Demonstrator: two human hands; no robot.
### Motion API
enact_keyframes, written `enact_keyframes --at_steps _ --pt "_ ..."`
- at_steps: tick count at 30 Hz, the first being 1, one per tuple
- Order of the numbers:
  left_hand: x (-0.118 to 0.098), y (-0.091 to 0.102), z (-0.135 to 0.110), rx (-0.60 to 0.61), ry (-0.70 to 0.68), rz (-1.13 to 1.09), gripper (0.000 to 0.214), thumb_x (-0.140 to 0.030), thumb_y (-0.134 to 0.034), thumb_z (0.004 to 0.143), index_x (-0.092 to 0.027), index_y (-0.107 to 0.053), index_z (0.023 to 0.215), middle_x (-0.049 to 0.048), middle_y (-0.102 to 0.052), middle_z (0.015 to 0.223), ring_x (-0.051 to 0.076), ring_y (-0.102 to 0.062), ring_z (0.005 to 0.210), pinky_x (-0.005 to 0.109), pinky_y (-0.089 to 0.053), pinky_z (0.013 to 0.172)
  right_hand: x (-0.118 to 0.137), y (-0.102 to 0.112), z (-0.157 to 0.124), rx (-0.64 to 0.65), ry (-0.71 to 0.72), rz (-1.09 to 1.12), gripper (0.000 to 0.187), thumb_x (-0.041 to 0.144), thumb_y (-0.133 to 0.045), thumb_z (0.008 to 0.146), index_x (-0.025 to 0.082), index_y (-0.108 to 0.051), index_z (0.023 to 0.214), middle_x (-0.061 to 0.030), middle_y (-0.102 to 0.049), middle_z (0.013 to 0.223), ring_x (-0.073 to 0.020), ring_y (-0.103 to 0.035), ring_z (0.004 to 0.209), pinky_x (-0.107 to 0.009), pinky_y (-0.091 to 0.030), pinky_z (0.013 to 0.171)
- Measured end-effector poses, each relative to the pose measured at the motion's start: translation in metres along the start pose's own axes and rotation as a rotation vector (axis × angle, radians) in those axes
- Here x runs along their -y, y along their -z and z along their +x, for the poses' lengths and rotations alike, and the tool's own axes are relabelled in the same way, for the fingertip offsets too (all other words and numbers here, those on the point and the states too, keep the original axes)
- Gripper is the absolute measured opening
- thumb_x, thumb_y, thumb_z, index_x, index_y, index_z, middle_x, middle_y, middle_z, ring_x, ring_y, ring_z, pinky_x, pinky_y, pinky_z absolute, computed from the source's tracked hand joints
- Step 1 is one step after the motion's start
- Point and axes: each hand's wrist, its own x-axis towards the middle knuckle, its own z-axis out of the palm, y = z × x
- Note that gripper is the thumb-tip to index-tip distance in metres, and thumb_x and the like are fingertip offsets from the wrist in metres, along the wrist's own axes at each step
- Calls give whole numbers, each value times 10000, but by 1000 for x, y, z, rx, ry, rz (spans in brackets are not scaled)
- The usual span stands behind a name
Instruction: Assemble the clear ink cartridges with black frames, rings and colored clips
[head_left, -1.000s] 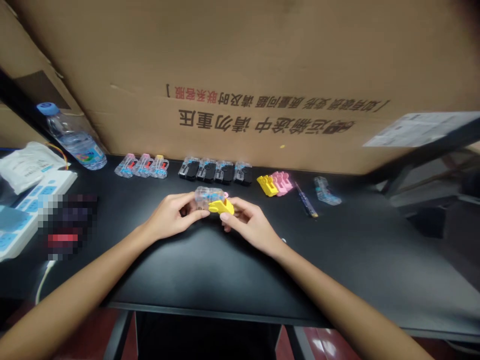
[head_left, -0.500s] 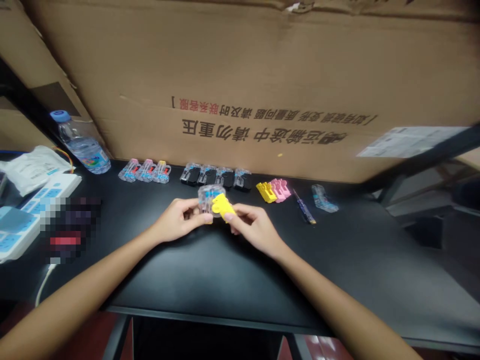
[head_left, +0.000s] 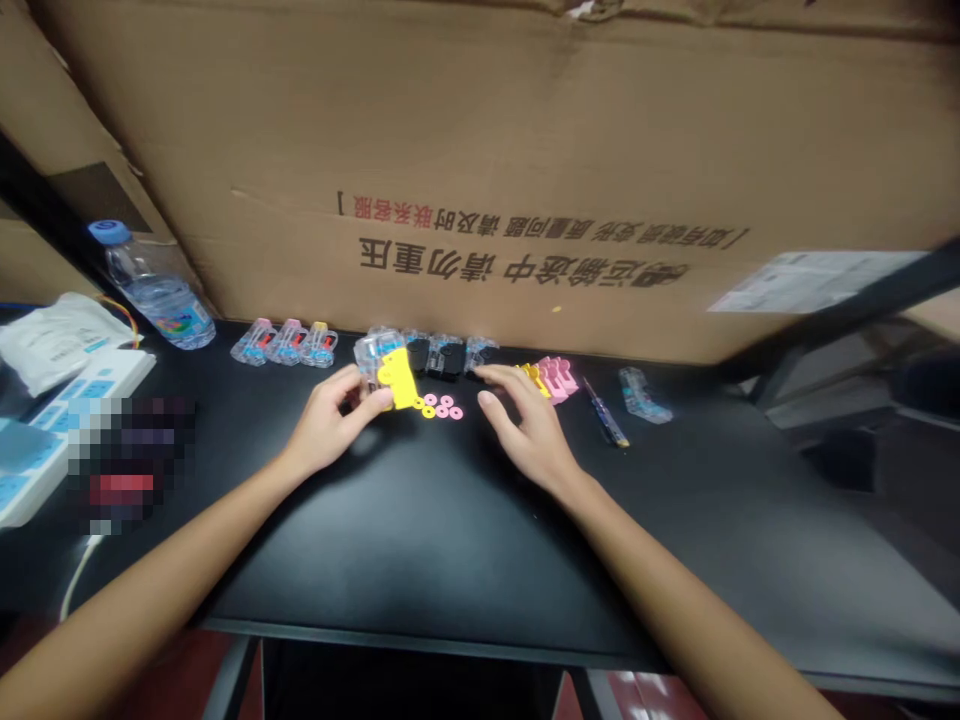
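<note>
Between its thumb and fingers my left hand (head_left: 331, 418) holds a clear plastic casing (head_left: 369, 352) together with a yellow plastic piece (head_left: 398, 378) that lies against its right side. Off to the right, my right hand (head_left: 529, 425) is empty, thumb and fingers apart, over the black table. Several small pink and yellow rings (head_left: 444, 407) lie on the table between the two hands. Past my right fingertips are yellow pieces (head_left: 534, 375), partly hidden by the hand, and pink pieces (head_left: 556, 378). Behind the held casing stands a row of clear and black casings (head_left: 448, 357).
Three clear assembled pieces (head_left: 286, 343) are lined up at the back left, near a water bottle (head_left: 161, 290) and a white power strip (head_left: 82, 425). A screwdriver (head_left: 606, 413) and a clear part (head_left: 643, 396) lie right. A large cardboard box (head_left: 465, 120) walls the back.
My right hand has let go of the yellow piece and moved right, its fingers opening. My left hand has shifted left with the casing and yellow piece, uncovering the small rings.
</note>
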Motion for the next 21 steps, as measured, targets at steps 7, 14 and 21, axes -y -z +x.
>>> enact_keyframes --at_steps 7,14,21 --pt "22 4 9 21 -45 183 347 -520 -657 1015 -240 -784 1174 105 -596 1569 320 -515 1500 557 -357 1296 -31 -5 -2 251 -64 -300 644 586 -435 1110 280 -402 1676 -102 -414 1749 -364 -314 1649 -642 -291 1337" --pt "25 2 5 183 55 261 352 -572 -680 990 -248 -818 1004 71 -583 1621 355 -355 1610 663 -280 1303 -27 0 -3 288 -68 -257 647 596 -437 1109 302 -397 1684 -75 -467 1720 -348 -303 1656 -630 -310 1335" --pt "23 0 3 172 61 273 339 -570 -705 971 -248 -810 951 66 -528 1668 371 -311 1630 697 -251 1303 -31 -4 4 272 -54 -259 616 567 -463 1108 275 -454 1650 -88 -480 1711 -349 -297 1658 -640 -303 1334"
